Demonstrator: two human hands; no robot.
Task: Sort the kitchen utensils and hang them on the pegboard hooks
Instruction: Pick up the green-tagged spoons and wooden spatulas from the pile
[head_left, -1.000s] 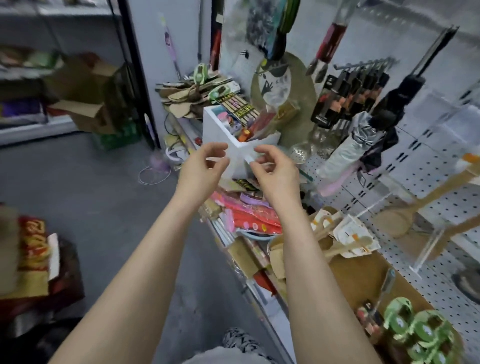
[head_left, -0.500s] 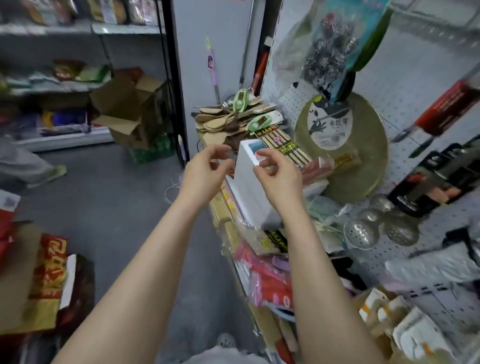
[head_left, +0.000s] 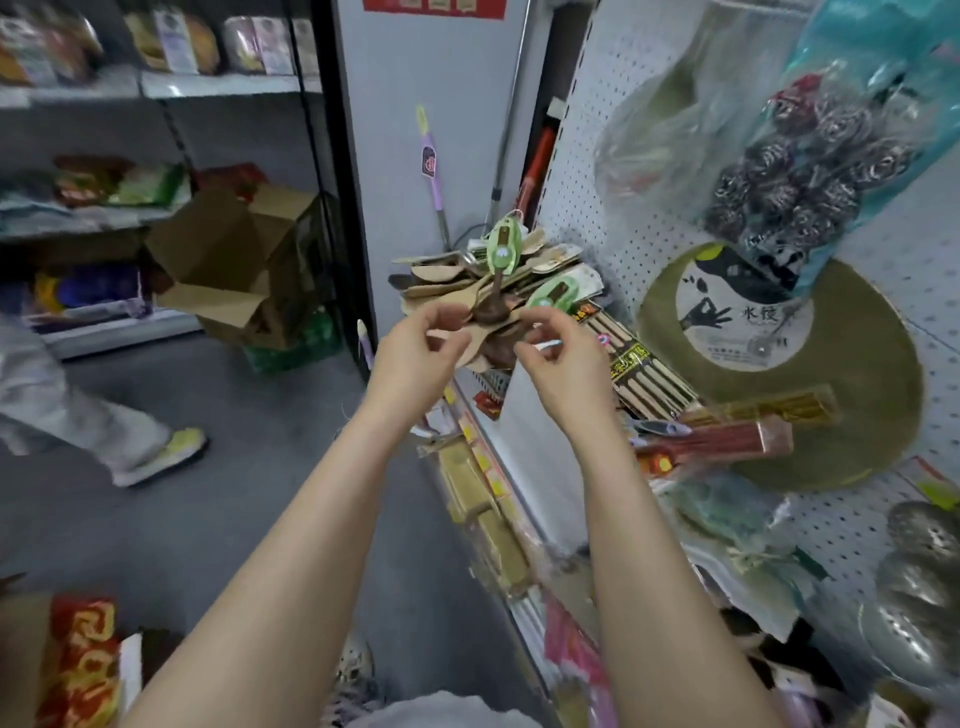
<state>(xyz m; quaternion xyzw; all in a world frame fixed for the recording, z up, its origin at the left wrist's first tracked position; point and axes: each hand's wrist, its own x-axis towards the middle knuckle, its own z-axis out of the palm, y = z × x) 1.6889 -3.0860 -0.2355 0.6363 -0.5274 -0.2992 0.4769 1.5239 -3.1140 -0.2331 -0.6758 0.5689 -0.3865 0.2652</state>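
Both hands are reaching out to a pile of wooden spoons (head_left: 467, 291) that is sitting at the far end of a shelf (head_left: 498, 467), just beside the white pegboard (head_left: 893, 270). The left hand (head_left: 415, 358) is pinching with thumb and fingers at the near edge of the pile. The right hand (head_left: 558, 364) is curling its fingers in a pinch too, close to a dark brown spoon (head_left: 491, 312). It is blurry, so I cannot tell just what each hand is holding, or if it is holding anything at all.

The spoons look light and stiff. They are not going to bend or break easily. They are lying every which way on top of each other, so pulling one could make others slide off. Some are wearing green paper tags (head_left: 501, 249), and those tags could tear. I think the best place to take hold is the thin handle, near the tag end, where the hanging hole probably is.

Flat packs of chopsticks (head_left: 636, 364) are lying next to the pile. A big round mat (head_left: 779, 374) and a bag of steel scrubbers (head_left: 800, 171) are hanging on the pegboard.
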